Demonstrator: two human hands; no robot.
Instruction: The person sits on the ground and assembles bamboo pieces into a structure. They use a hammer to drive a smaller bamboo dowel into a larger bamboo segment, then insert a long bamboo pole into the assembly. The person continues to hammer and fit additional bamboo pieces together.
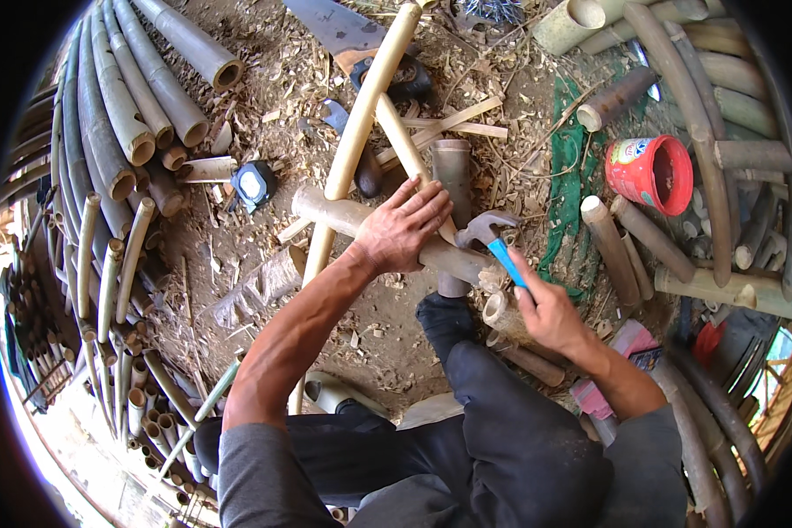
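Observation:
My left hand (402,227) presses flat on a thick bamboo piece (343,213) that lies crosswise over other bamboo poles. My right hand (547,310) grips the blue handle of a claw hammer (495,238); its dark head sits just right of my left fingers, above the bamboo's right end. A long pale bamboo pole (361,123) runs from the top centre down under the thick piece. My dark-trousered leg lies below the work.
Stacks of bamboo poles line the left (123,123) and right (704,132) sides. A handsaw (339,31) lies at the top, a tape measure (253,185) left of centre, a red can (651,172) at right, green netting (572,189) beside it. Shavings cover the dirt floor.

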